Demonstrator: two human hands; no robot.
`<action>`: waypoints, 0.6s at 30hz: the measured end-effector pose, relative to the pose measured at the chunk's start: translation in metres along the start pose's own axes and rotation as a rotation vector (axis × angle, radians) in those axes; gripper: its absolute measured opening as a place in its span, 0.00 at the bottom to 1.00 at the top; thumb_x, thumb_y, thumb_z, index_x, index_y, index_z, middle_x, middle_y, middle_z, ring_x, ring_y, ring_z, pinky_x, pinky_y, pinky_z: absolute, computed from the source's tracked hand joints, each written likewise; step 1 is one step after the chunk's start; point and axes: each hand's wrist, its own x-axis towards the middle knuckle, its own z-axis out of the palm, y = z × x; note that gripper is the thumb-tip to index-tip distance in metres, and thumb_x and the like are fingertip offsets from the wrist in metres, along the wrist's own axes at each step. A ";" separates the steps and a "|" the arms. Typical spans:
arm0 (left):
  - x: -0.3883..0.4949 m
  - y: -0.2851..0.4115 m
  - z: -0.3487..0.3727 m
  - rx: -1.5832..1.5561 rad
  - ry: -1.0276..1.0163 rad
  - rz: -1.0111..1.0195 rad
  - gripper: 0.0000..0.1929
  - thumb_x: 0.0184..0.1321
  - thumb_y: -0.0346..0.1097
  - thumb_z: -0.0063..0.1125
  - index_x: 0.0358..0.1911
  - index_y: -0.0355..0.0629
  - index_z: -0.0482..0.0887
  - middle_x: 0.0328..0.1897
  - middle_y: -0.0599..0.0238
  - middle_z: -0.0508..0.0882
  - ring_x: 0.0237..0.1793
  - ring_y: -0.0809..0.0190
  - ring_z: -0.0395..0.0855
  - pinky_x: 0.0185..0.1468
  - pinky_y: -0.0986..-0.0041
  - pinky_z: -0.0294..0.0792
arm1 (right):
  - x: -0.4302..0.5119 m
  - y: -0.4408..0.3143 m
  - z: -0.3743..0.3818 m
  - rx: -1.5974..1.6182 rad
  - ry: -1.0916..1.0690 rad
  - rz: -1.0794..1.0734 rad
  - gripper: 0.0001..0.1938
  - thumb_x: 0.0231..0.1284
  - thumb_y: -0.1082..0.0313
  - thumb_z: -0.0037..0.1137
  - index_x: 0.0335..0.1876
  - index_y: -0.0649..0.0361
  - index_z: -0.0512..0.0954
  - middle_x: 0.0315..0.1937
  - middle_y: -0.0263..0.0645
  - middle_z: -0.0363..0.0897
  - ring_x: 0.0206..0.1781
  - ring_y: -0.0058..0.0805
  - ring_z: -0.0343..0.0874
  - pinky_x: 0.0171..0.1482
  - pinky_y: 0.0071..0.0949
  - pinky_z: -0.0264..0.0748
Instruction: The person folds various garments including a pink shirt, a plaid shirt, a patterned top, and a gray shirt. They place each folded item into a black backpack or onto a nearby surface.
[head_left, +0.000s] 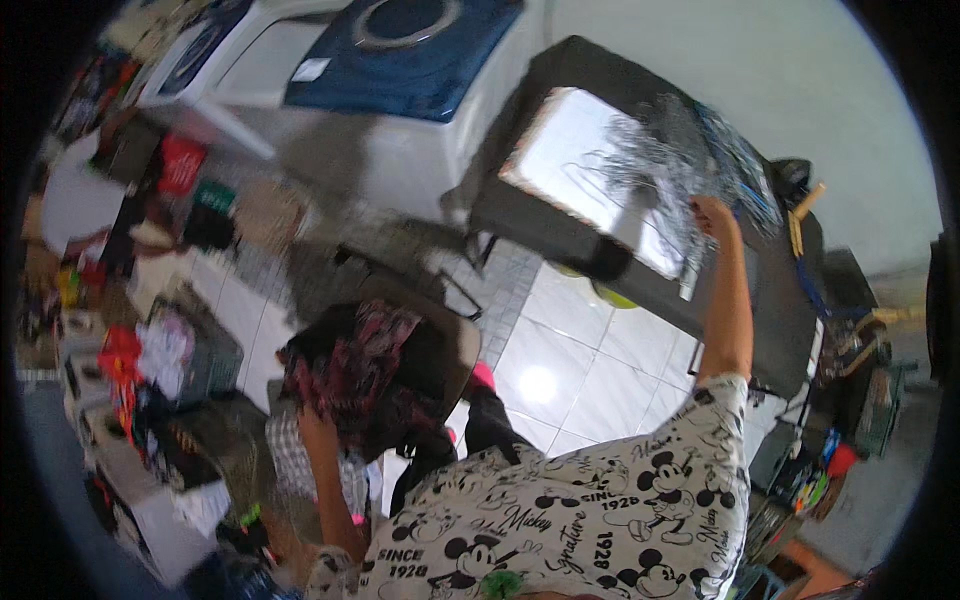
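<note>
My right hand (709, 216) reaches out over a dark table (547, 210), its fingers at the edge of a tangled pile of grey wire hangers or similar thin strands (660, 161); blur hides whether they grip any. Under part of the pile lies a white board or flat box (559, 146). My left hand (316, 424) is low at the left, against a dark garment with a reddish pattern (382, 330) that lies over a chair (461, 341). The fingers there are partly hidden by the cloth. A grey checked cloth (289, 450) hangs beside that hand.
A washing machine with a blue lid (409, 60) stands beyond the table. Another person in a white top (82, 199) sits at the upper left. Baskets of clothes (214, 352) stand at the left. Yellow-brown wooden hangers or sticks (806, 210) are at the table's right end.
</note>
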 end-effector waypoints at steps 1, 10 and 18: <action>0.007 0.000 -0.004 -0.142 -0.002 -0.032 0.15 0.62 0.37 0.44 0.44 0.32 0.74 0.36 0.42 0.77 0.41 0.40 0.75 0.46 0.60 0.67 | -0.011 0.002 -0.004 -0.020 -0.074 0.005 0.11 0.54 0.55 0.53 0.26 0.52 0.75 0.14 0.24 0.61 0.15 0.16 0.55 0.17 0.22 0.51; 0.073 0.061 -0.117 -0.244 0.076 0.324 0.13 0.49 0.32 0.59 0.41 0.41 0.78 0.31 0.54 0.79 0.34 0.48 0.79 0.38 0.65 0.70 | -0.297 -0.039 0.175 0.047 -0.661 -0.465 0.11 0.61 0.61 0.50 0.40 0.59 0.79 0.25 0.25 0.74 0.18 0.08 0.59 0.19 0.13 0.52; 0.078 0.076 -0.150 -0.064 -0.069 0.370 0.19 0.47 0.31 0.59 0.45 0.41 0.74 0.37 0.50 0.80 0.37 0.44 0.78 0.39 0.59 0.69 | -0.425 -0.031 0.345 -0.079 -0.665 -1.057 0.09 0.61 0.69 0.48 0.39 0.63 0.79 0.35 0.47 0.80 0.35 0.37 0.80 0.37 0.26 0.72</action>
